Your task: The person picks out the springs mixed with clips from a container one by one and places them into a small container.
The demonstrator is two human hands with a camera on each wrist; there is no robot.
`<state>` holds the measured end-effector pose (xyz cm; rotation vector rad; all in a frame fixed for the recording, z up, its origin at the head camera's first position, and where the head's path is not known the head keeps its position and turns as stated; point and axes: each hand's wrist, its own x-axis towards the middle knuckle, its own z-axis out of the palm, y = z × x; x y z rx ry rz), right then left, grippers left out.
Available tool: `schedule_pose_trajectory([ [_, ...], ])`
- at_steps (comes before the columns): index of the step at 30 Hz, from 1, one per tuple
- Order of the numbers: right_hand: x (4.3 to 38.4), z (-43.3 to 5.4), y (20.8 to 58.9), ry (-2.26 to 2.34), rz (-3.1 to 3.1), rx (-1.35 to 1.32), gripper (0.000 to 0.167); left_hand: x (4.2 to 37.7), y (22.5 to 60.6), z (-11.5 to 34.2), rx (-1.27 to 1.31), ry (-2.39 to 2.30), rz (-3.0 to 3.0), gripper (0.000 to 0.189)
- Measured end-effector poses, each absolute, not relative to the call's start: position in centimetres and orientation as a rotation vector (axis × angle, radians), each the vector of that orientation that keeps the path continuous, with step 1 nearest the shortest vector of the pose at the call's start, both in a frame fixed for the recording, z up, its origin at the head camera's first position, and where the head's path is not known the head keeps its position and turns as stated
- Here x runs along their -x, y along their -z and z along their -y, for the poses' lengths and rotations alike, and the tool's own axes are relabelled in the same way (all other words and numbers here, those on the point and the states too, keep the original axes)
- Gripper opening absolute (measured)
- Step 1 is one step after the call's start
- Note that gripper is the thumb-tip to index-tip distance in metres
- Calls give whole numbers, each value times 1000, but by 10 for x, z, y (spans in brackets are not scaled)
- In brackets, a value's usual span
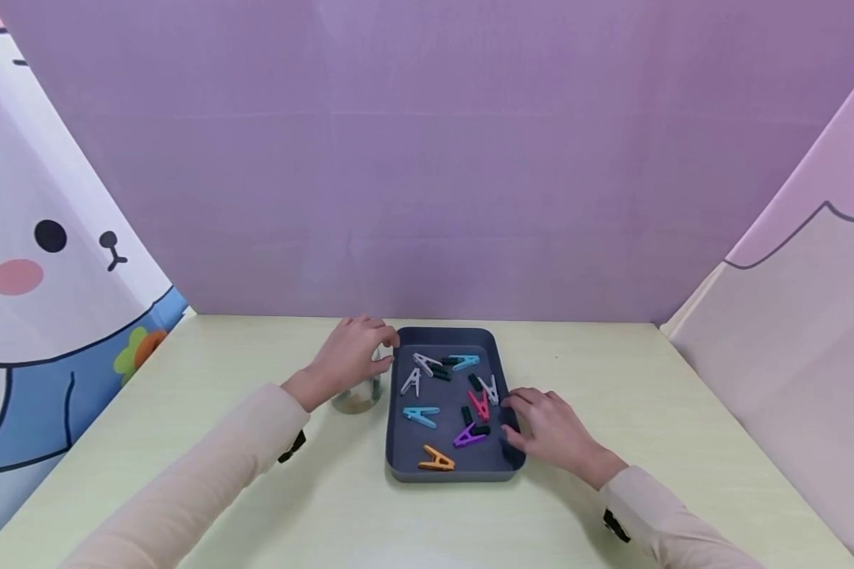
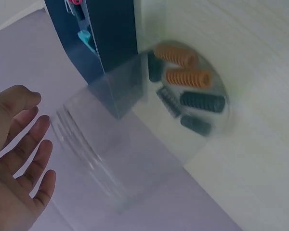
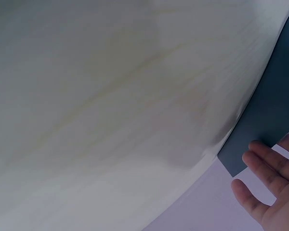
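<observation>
My left hand (image 1: 352, 356) hovers over a clear jar (image 1: 357, 399), its loosely bent fingers near the tray's far left corner. In the left wrist view the fingers (image 2: 36, 137) stay apart from the jar's rim with nothing between them. Orange ribbed pieces (image 2: 189, 78) and dark ribbed pieces (image 2: 202, 101) lie on the jar's bottom. At the right side of a dark grey tray (image 1: 455, 476) is my right hand (image 1: 555, 431), fingers relaxed at the rim; contact is unclear. Small clips lie in the tray: orange (image 1: 436, 459), purple (image 1: 468, 436), red (image 1: 480, 405), blue and white.
Several dark ribbed pieces (image 1: 467, 416) lie among the clips. Everything stands on a pale table (image 1: 313, 506). A purple backdrop (image 1: 434, 174) rises behind it, with printed cloth panels (image 1: 43, 332) at both sides.
</observation>
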<state>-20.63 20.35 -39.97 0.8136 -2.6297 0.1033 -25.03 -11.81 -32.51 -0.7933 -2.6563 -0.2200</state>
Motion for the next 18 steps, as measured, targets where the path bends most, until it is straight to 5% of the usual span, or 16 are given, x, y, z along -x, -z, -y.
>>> schedule_pose_trajectory([
  [18,207,-203,401,-116,2637,-806,37,243,354,72,1028,222,2750,23],
])
